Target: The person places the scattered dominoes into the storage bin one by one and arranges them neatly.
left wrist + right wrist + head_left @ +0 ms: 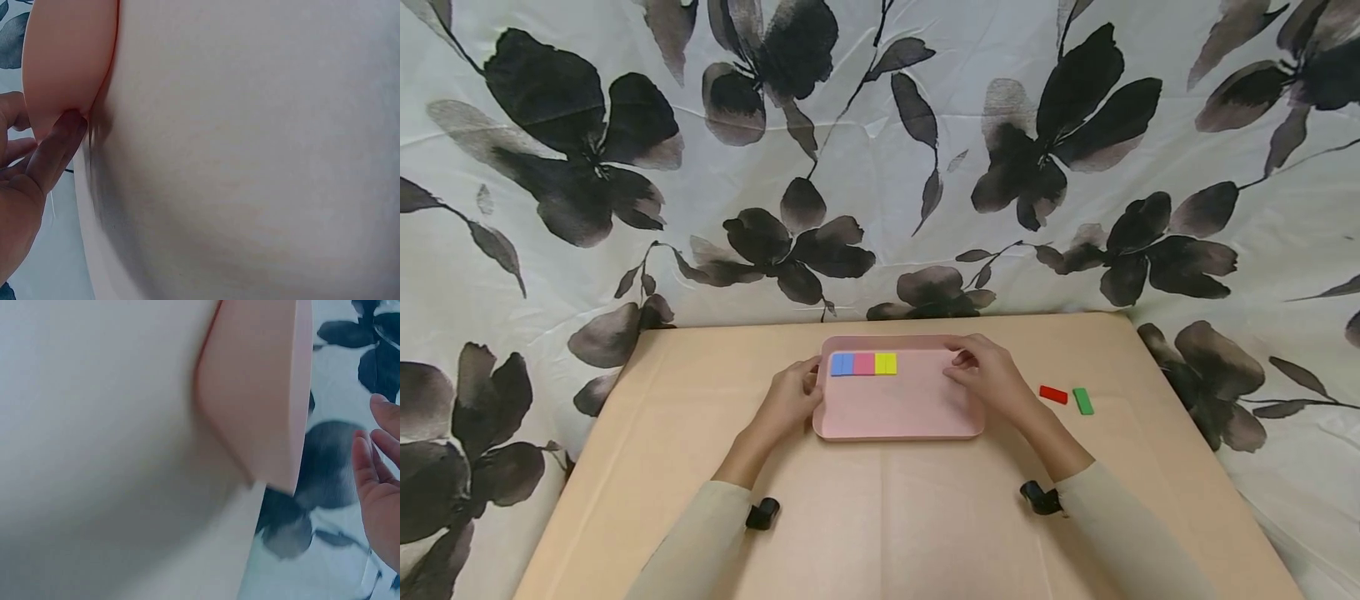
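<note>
A pink tray (895,417) lies on the table, with a row of flat coloured pieces near its upper left: blue (842,364), pink (864,364) and yellow (886,364). My left hand (792,396) grips the tray's left edge, thumb on the near side in the left wrist view, where the tray wall (69,56) shows. Over the tray's right side hovers my right hand (992,375), fingers loosely bent. In the right wrist view that hand (381,481) has a gap between thumb and fingers, nothing visible between them, and is apart from the tray wall (256,394).
To the right of the tray, a red piece (1053,394) and a green piece (1083,401) lie on the beige tabletop (880,517). A white cloth with dark flowers (925,167) hangs behind the table. Each wrist carries a small black camera (763,513).
</note>
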Demonstrator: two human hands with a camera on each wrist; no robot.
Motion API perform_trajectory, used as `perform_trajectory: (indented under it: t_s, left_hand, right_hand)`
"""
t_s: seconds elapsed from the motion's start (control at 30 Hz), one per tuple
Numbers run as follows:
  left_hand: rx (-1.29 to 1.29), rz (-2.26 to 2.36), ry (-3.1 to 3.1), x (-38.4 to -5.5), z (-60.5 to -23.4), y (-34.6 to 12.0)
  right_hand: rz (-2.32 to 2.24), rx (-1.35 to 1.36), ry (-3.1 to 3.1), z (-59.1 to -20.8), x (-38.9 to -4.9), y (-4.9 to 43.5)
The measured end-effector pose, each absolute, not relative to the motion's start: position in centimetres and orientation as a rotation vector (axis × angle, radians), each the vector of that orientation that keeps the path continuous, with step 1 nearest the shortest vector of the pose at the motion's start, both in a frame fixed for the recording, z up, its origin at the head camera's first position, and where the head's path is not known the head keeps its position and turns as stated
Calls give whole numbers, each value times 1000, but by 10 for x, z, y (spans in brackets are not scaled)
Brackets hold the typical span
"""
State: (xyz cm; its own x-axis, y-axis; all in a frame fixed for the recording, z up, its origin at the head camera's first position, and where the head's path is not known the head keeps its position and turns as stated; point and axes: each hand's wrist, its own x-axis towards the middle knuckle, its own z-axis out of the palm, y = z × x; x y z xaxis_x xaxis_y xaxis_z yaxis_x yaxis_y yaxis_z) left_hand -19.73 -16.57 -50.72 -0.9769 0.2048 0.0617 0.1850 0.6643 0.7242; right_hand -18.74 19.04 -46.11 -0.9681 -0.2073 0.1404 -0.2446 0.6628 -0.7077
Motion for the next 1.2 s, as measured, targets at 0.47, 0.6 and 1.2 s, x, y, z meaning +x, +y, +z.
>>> perform_trajectory:
  t_s: [0.47, 0.6, 1.2]
  left_hand:
    - [325, 1192, 2875, -196, -506, -165]
    - [340, 1189, 2875, -197, -506, -165]
    - [346, 1181, 2874, -197, -504, -165]
  right_hand:
    - [1038, 314, -2797, -498, -165, 286]
    - [1002, 282, -2894, -498, -162, 306]
    - [873, 171, -3139, -502, -159, 334]
